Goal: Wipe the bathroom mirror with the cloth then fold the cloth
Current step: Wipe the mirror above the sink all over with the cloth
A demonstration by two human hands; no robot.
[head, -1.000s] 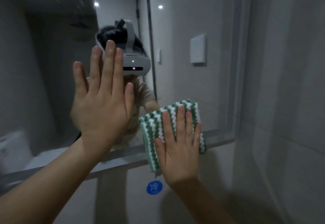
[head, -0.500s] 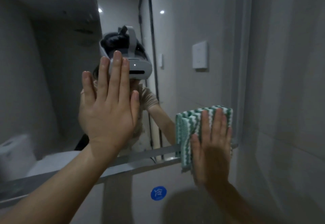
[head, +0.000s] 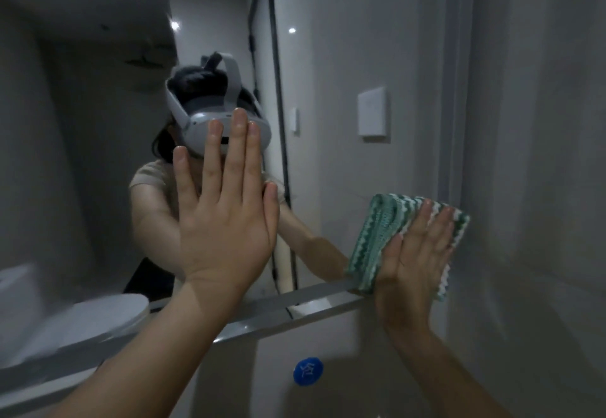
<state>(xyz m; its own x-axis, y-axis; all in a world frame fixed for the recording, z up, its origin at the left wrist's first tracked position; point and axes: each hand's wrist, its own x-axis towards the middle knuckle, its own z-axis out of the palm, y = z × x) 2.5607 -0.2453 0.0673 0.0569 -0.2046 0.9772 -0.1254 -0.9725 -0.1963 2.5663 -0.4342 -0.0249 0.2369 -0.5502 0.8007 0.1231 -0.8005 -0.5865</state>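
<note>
Your right hand (head: 416, 253), fingers straight and together, presses the green-and-white zigzag cloth (head: 377, 237) at the mirror (head: 344, 89) bottom-right corner, your flat left hand (head: 226, 221) braces, risking fingerprints and a slipping cloth.

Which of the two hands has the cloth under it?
The right hand: its flat fingers press the green-and-white cloth at the mirror's lower right corner. The left hand is bare, with nothing under it.

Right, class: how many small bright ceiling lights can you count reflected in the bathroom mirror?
2. One ceiling light shows upper left of the dark door frame in the mirror; the other light lies just right of it. More may lie outside the view.
</note>
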